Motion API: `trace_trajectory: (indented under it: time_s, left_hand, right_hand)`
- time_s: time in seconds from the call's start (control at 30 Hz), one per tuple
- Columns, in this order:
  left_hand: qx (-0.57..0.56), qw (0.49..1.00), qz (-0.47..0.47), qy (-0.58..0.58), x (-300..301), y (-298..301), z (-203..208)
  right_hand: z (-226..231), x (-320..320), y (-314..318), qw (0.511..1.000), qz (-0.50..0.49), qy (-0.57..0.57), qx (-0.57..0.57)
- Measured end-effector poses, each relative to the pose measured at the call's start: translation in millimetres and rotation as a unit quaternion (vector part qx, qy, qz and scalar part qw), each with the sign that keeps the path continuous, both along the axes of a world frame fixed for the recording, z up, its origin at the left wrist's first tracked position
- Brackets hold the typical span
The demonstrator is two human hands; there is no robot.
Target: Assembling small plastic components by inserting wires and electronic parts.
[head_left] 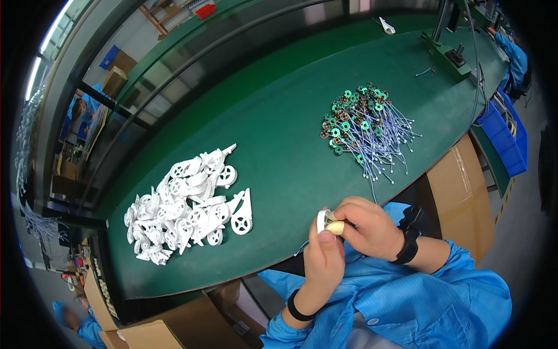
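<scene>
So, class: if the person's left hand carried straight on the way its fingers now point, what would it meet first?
The left hand points up and away across the green table, holding a small white part. Beyond it lies bare mat, then probably the pile of green rings with wires, though depth is unclear.

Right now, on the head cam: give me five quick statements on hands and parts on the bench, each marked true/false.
1. Both hands hold one small white round part between them. True: the left hand and right hand meet on the white round part at the near edge of the green bench.
2. The pile of white plastic parts lies to the person's right. False: the white plastic parts are on the left.
3. The green-ringed pieces have thin white leads. True: see the wired pieces.
4. The two piles touch. False: bare bench separates them.
5. Both wrists are bare. False: each wrist carries a black band.
</scene>
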State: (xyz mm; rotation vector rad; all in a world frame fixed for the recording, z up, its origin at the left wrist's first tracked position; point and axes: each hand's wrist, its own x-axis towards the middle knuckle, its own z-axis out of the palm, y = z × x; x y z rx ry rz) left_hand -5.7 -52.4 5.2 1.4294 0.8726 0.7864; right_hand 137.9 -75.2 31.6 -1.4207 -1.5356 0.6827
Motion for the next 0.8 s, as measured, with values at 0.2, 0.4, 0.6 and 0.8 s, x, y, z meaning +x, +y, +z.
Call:
trace_trajectory:
  time_s: [0.2,0.4,0.6,0.8]
  left_hand:
    - [-0.132,0.982,0.026,-0.135,4.5,-2.8,8.6]
    - [0.034,0.995,0.048,-0.082,3.8,-7.6,-6.8]
    - [0.173,0.981,0.031,0.088,0.4,-10.5,1.0]
    - [0.252,0.957,0.057,0.130,0.5,-8.9,-0.1]
  right_hand:
    - [2.2,-14.6,-8.3,0.994,-0.054,-0.035,0.089]
    - [6.1,-9.3,-6.1,0.985,-0.036,-0.108,0.128]
    - [4.0,-5.2,-3.9,0.978,-0.018,-0.133,0.158]
    - [0.0,0.9,2.1,0.994,0.048,-0.048,0.091]
